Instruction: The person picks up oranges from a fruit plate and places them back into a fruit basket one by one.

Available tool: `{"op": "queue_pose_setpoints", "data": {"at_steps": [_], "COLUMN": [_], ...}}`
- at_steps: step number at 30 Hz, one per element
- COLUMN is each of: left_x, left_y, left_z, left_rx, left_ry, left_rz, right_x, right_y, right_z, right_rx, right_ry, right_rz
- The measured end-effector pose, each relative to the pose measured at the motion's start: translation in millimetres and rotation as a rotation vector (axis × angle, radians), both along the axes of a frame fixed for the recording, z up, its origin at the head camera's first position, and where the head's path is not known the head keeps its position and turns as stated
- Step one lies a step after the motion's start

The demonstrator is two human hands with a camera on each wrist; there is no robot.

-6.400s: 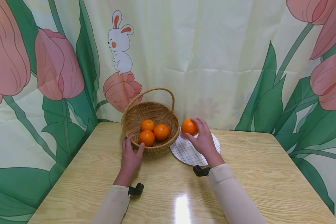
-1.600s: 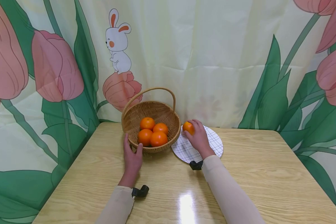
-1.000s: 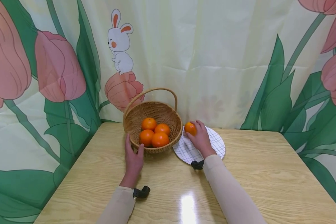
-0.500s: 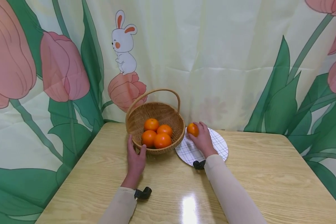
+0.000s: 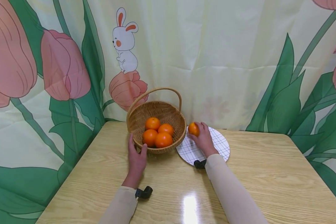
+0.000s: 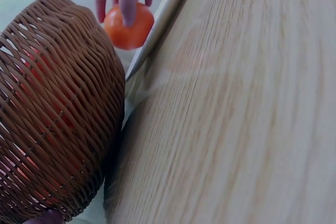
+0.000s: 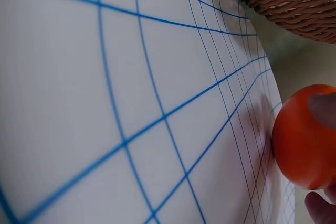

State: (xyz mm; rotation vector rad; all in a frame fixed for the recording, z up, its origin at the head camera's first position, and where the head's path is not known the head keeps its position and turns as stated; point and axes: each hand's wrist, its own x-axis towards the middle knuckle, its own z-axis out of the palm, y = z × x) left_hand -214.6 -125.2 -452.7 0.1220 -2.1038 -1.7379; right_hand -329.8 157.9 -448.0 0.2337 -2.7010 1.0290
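In the head view, a woven basket [image 5: 137, 112] with an arched handle stands at the table's back, its opening facing forward. Several oranges [image 5: 163, 140] lie together inside it. My left hand [image 5: 137, 157] rests at the basket's front left rim, thumb and forefinger spread along its outside; a fingertip [image 6: 47, 217] shows at the wicker in the left wrist view. To the basket's right, my right hand [image 5: 203, 139] grips a single orange [image 5: 193, 129] between thumb and fingers. That orange is low at the far left edge of a white plate [image 5: 219, 144] with blue crossing lines.
The basket's right side overlaps the plate's left edge in the head view. Both stand on a light wood table [image 5: 254, 168], close to its back edge. Behind hangs a curtain [image 5: 226, 62] printed with tulips and a rabbit. A black wrist camera [image 5: 144, 192] sits on the left wrist.
Since the oldest frame, another orange has come to lie in the basket beside the three there. Over the last second both hands have stayed nearly still while the head view shifts slightly.
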Motion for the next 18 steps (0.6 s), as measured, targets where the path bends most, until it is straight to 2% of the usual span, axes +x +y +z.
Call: {"op": "queue_pose_setpoints", "data": {"at_steps": [13, 18], "left_x": [-2.0, -2.9], "left_y": [0.3, -0.3], "left_z": [-2.8, -4.8], "left_rx": [-0.015, -0.017], "left_ry": [0.044, 0.039], "left_rz": [0.024, 0.029], "right_x": [1.7, 4.3], "right_y": [2.1, 1.9], "right_z": [3.4, 6.6], "right_rx": [-0.012, 0.0], "right_ry": [-0.006, -0.02], "right_rz": [0.005, 0.011]}}
